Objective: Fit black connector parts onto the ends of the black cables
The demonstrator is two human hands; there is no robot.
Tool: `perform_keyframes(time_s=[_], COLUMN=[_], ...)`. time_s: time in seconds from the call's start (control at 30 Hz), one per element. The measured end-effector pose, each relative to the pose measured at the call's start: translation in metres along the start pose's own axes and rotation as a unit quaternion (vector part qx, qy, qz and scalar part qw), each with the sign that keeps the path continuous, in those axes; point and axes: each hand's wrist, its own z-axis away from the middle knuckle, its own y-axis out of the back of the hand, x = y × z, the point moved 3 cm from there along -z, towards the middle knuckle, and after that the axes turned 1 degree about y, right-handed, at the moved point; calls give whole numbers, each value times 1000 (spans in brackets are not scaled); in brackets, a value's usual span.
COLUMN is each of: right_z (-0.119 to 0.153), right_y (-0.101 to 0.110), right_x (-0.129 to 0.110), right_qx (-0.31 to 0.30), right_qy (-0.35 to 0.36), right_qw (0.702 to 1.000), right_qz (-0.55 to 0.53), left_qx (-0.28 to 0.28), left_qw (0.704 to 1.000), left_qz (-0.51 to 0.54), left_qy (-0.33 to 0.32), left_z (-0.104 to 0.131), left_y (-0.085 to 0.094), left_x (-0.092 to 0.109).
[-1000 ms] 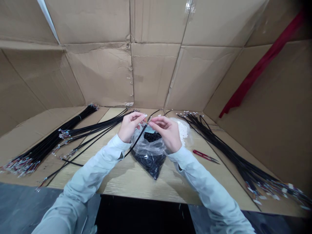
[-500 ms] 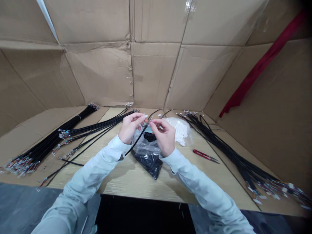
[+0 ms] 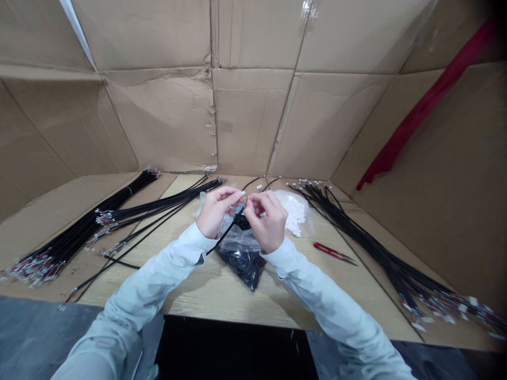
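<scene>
Left hand (image 3: 216,211) pinches a small white connector (image 3: 243,195) over the table's middle; right hand (image 3: 267,216), its fingertips pressed together, pinches thin wires (image 3: 245,199) just beside it. Smooth black cable (image 3: 227,230) slants near-left, partly covering a crinkled clear bag (image 3: 241,258) of black pieces. Beyond the right hand lies a bag of white pieces (image 3: 293,214); red snips (image 3: 335,254) lie nearer, right. Straight, stiff cable bundles flank both sides, left (image 3: 85,228) and right (image 3: 368,241), before creased cardboard (image 3: 253,124).

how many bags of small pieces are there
2: the bag of black pieces, centre, and the bag of white pieces, just past the right hand. More could be hidden.
</scene>
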Motion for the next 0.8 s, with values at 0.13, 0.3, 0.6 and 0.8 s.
perform_keyframes(time_s=[0.13,0.3,0.6,0.8], right_z=[-8,-16,-19,-20], right_y=[6,13,15,15], right_x=[-3,-6,-3,-3], right_qx=[-76,-185,-284,-279], right_qy=[-7,-49,-117,-131], right_qw=[997,980,945,945], right_qz=[-7,-52,-108,-113], left_qx=[-43,-110,-152,-162], left_qw=[997,988,979,978], left_qz=[-52,-79,-71,-57], left_qy=[28,69,112,118], left_z=[-5,-11,-6,-6], left_y=[9,17,13,13], left_x=[8,12,12,11])
